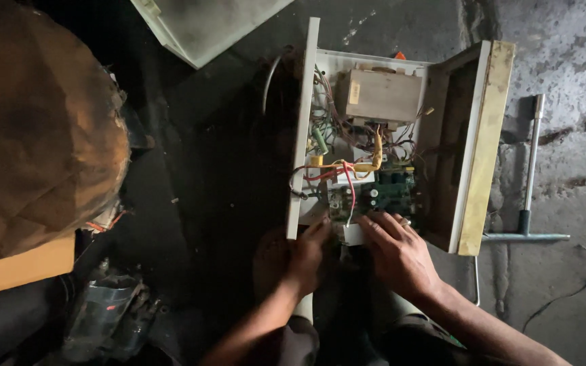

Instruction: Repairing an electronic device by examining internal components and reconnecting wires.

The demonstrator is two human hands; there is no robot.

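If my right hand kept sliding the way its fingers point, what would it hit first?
Probably the green circuit board: the right hand points up-left into the open casing, fingertips at the board's near edge. Depth is unclear.

Rough grey concrete floor (564, 54), stained dark at centre. On it: open white casing (473, 146) of an electrical unit at centre right, metal T-handled wrench (529, 203) right of it, pale panel (205, 24) top centre, thin wire (581, 285) lower right, dark clutter (103, 315) lower left.
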